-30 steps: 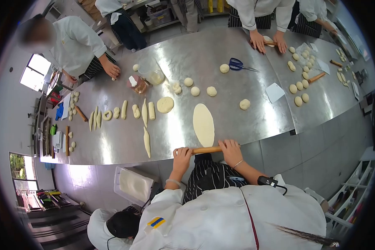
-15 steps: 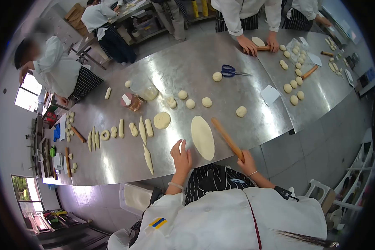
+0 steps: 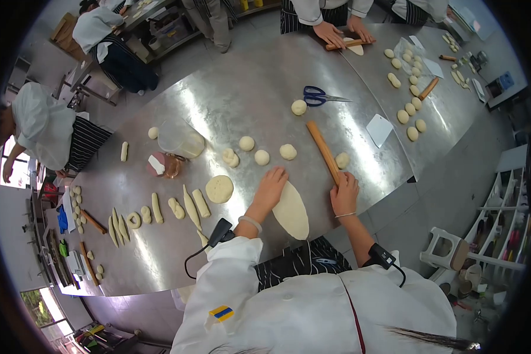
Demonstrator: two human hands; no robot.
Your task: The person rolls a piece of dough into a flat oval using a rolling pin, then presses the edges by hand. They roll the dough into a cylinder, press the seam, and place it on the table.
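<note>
In the head view, my right hand [image 3: 344, 193] is wrapped round the near end of a wooden rolling pin [image 3: 323, 150], which slants away over the metal table. A thin oval dough sheet [image 3: 291, 213] lies in front of me. My left hand [image 3: 270, 187] is at its far left end, fingers extended and resting on the dough's edge; the fingertips are partly hidden. Left of that hand is a flat dough round [image 3: 219, 189]. Several dough balls [image 3: 262, 157] sit beyond my hands, and one ball [image 3: 342, 160] is just right of the pin.
Blue-handled scissors [image 3: 315, 96] and a white scraper [image 3: 379, 130] lie farther off. A clear plastic container [image 3: 181, 140] stands left, near shaped dough pieces [image 3: 156, 207]. Across the table, a co-worker's hands [image 3: 330, 35] press a rolling pin on dough. Other people stand behind.
My left hand has moved forward onto the far end of the dough sheet. My right hand has carried the rolling pin forward, away from me. The view has shifted slightly.
</note>
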